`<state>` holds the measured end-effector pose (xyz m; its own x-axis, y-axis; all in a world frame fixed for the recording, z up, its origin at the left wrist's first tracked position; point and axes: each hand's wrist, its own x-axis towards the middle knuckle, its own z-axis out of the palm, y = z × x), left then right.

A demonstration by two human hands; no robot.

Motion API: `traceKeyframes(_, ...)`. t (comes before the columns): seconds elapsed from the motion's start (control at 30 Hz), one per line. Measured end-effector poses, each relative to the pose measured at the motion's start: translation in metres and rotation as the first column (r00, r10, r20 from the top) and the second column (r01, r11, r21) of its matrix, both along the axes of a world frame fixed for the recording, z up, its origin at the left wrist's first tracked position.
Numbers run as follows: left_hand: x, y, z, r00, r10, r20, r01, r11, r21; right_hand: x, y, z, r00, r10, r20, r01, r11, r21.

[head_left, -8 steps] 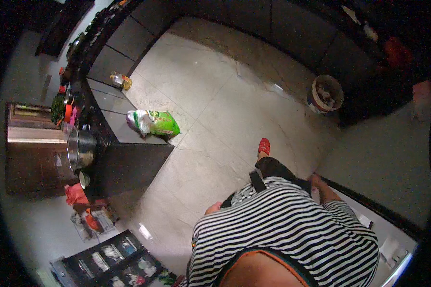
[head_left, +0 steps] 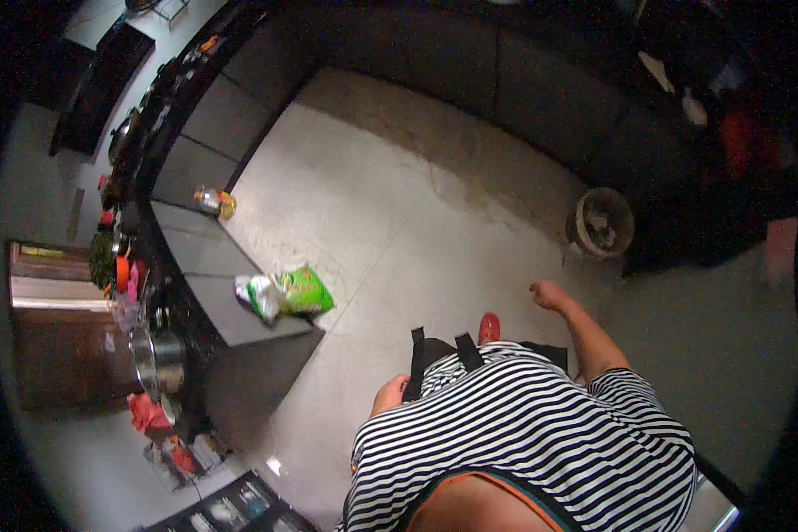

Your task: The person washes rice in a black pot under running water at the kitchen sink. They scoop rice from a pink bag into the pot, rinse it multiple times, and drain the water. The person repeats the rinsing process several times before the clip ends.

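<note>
My left hand [head_left: 389,395] is low at my side, beside a black strap [head_left: 416,362] that hangs in front of my striped shirt [head_left: 505,426]. Its fingers are mostly hidden, so whether it grips the strap does not show. My right hand [head_left: 550,296] swings out ahead of me over the floor, fingers curled in, nothing visible in it. It touches nothing. A second black strap [head_left: 468,351] juts from my front. Just past it shows the tip of a red shoe [head_left: 489,328].
A green and white bag [head_left: 297,293] and a clear container with a yellow part [head_left: 215,202] lie by the left cabinets [head_left: 213,284]. A bucket [head_left: 601,223] with things inside stands at right by the dark cabinets. A steel pot [head_left: 158,362] sits on the left counter.
My right hand has swung forward and away from my body. My left hand has come a little more into sight. Floor and cabinets have shifted down in the picture.
</note>
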<state>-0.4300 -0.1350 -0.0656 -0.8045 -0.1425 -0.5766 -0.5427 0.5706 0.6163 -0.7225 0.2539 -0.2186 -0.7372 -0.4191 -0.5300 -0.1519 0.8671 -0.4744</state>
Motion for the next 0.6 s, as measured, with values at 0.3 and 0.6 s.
traceKeyframes(0.3, -0.205, -0.131, -0.113, 0.981, 0.188, 0.039, -0.192, 0.965, 0.180, -0.260, -0.154, 0.059, 0.943, -0.303, 0.137, 0.332, 0.835, -0.438)
traceKeyframes(0.6, -0.556, -0.290, -0.001, 0.974, -0.210, -0.087, 0.194, 0.967, -0.165, -0.426, -0.179, 0.130, 0.594, -0.666, 0.451, 0.776, 0.326, -0.540)
